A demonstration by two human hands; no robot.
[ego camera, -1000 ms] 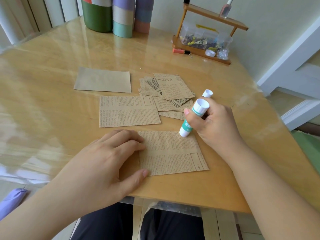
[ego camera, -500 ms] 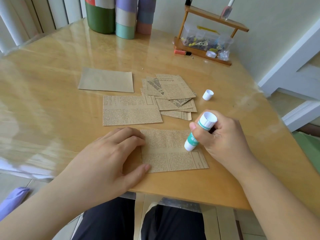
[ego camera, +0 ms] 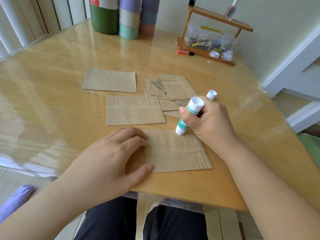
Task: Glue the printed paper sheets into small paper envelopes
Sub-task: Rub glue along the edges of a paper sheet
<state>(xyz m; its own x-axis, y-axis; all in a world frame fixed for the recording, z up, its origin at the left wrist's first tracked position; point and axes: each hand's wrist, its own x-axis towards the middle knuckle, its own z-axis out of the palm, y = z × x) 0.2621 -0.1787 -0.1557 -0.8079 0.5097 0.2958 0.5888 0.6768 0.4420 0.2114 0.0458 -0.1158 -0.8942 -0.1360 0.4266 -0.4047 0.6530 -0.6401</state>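
A tan, newsprint-patterned folded paper sheet (ego camera: 174, 151) lies flat near the front edge of the glossy wooden table (ego camera: 52, 87), its long axis running left to right. Small columns of print cover it; only an "M" beside an empty printed box can be made out near its right end.

A white glue stick with a teal band (ego camera: 187, 116) is held tilted, its tip set down on the far edge of the sheet and its upper end leaning away and to the right. It is gripped by the right hand (ego camera: 211, 123), whose fingers are curled round the barrel with the thumb across the front. Lettering on the teal label is too small to read.

The sheet's left end is pressed down by the left hand (ego camera: 110, 156), fingers laid nearly straight on the paper and the thumb touching its near edge.

Just beyond lies a second folded printed sheet (ego camera: 134, 110), lengthwise left to right. To its right a loose pile of printed pieces (ego camera: 171, 90) is spread, the topmost headed "H.Gravure", seen upside down. A small white glue cap (ego camera: 211, 94) stands beside the pile. A plain brown paper rectangle (ego camera: 110, 80) lies farther back on the left.

At the table's back a green canister (ego camera: 103, 19) bears the partly cut-off words "Earth" and "vacuu".
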